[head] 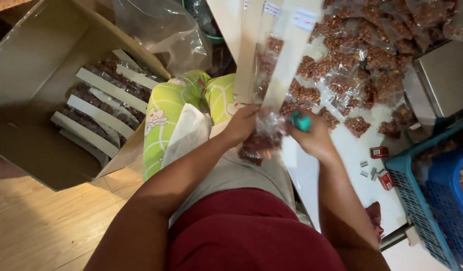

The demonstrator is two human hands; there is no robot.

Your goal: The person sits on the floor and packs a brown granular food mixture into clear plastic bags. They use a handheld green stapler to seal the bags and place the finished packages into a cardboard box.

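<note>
Left hand (243, 124) pinches a clear packet (261, 138) of brown snacks at centre; right hand (312, 135), at its 3 o'clock, grips a teal stapler (300, 121). Best keep the packet's top flat against the card strip (286, 55) at 12 o'clock before stapling.

Both bare forearms reach forward from the bottom of the view and converge at centre. The left hand (243, 124) is curled, fingers pinched closed, knuckles up. The right hand (313, 136) sits just beside it — fist-like, fingers wrapped tight, wrist bent slightly inward — the two hands nearly touching.
</note>
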